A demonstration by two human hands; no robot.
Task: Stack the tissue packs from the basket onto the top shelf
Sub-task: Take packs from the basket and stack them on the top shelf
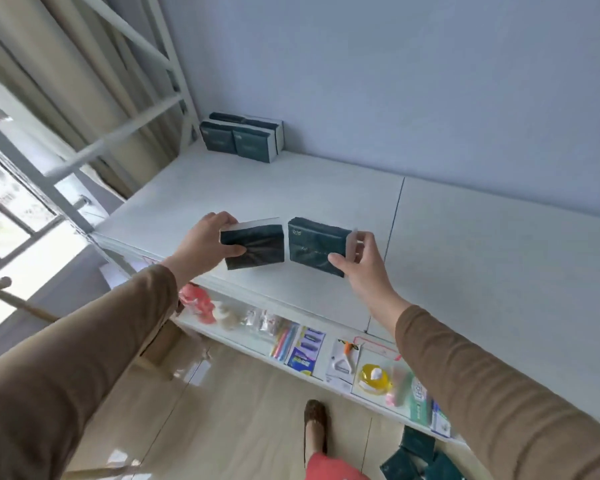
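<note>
My left hand (207, 245) grips a dark green tissue pack (253, 245) by its left end, held above the front edge of the white top shelf (465, 258). My right hand (361, 261) grips a second dark green tissue pack (317, 245) by its right end, right beside the first. The two packs almost touch. A stack of dark green tissue packs (241, 136) stands at the shelf's far left corner against the wall. More dark packs (418, 457) lie low at the bottom right; the basket itself is not clearly visible.
A lower shelf (243, 344) below the top one holds small packaged goods, toothbrushes and a yellow item. White shelf-frame bars (118, 133) rise at the left beside a curtain and window. My foot (315, 427) stands on the wooden floor.
</note>
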